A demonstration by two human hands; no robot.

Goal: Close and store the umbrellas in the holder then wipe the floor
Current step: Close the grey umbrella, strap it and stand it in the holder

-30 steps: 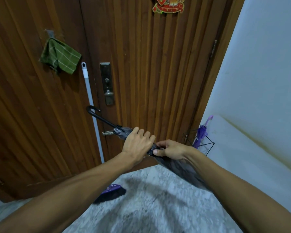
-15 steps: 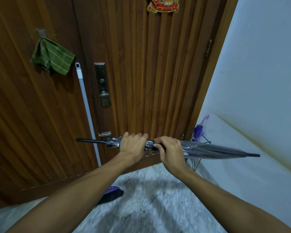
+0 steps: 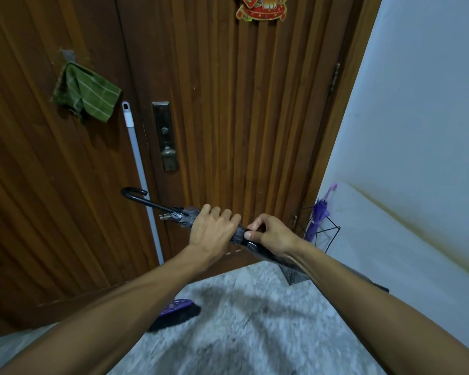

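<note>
Two hands grip one closed grey umbrella [image 3: 184, 216] above the floor [image 3: 255, 334], before the door. Left hand [image 3: 213, 231] wraps the folded canopy; right hand [image 3: 272, 235] pinches it just beside. Hooked handle points left. Purple umbrella [image 3: 320, 215] stands in wire holder [image 3: 332, 231], right corner.

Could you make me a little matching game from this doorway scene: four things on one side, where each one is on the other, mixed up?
Things:
1. grey umbrella
2. purple umbrella
3. green cloth
4. brush

Places:
A. hanging high on the wooden door
B. standing in the wire holder by the wall
C. lying on the floor
D. gripped by the left hand and the right hand

Pairs: 1-D, 2-B, 3-A, 4-C
</note>
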